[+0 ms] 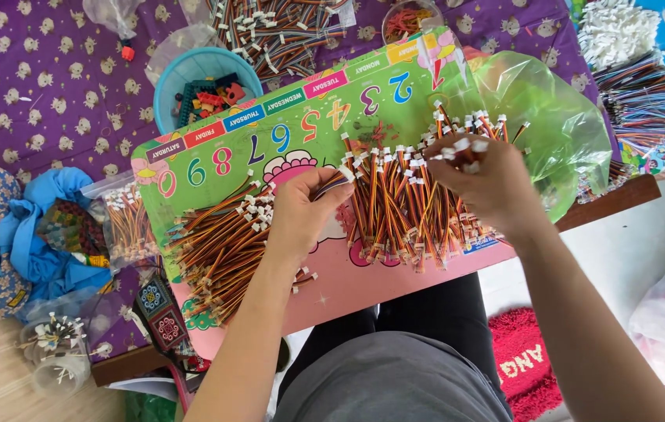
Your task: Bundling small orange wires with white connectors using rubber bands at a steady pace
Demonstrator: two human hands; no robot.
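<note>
Hands (301, 215) (489, 184), two, each pinch wire leads (395, 203) above one board (285, 125).

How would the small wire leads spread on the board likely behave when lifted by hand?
The wire leads look thin and slightly bent, so probably floppy and light. Heaped loosely on the board, they may tangle. The right hand lifts several at once.

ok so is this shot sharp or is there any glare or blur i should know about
Head view: even daylight, soft shadows only. The wire bundles on the pink and green board are crisp. The right hand looks slightly soft at the fingertips. Sheen glares on the green plastic bag, and the pale floor at right is washed out. Edges bend a little from the wide lens.
</note>
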